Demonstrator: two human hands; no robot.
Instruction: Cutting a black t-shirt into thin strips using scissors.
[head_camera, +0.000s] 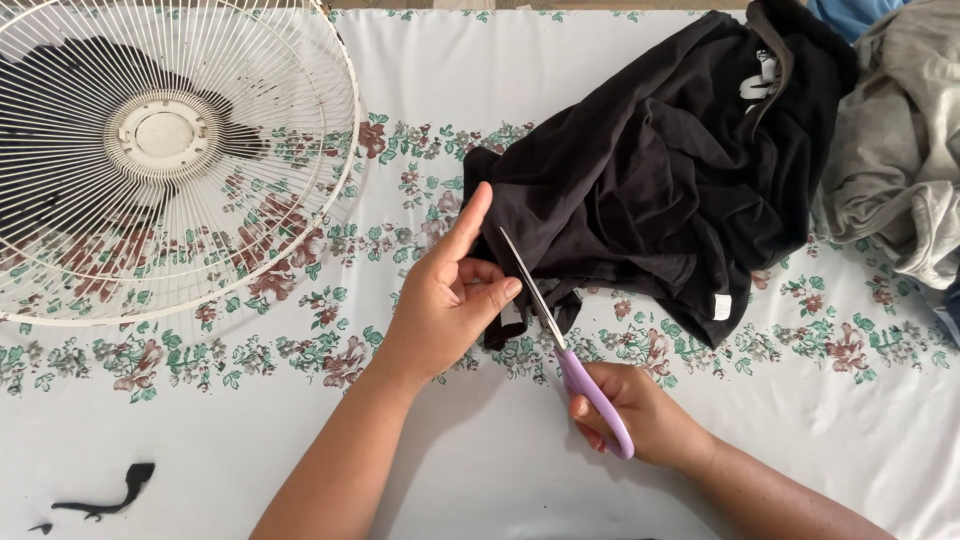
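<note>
A crumpled black garment (660, 170) lies on a white cloth with a floral band (300, 340). My left hand (450, 295) pinches the garment's near-left edge between thumb and fingers, index finger stretched along the fabric. My right hand (640, 415) grips purple-handled scissors (560, 345) whose thin blades point up and left, the tips at the pinched edge beside my left fingers. A small white tag (722, 306) shows on the garment's lower right hem.
A white wire fan guard (270, 260) lies at the upper left. Grey clothes (900, 150) are piled at the right edge, with a bit of blue fabric (850, 12) above. Cut black scraps (110, 495) sit at the lower left.
</note>
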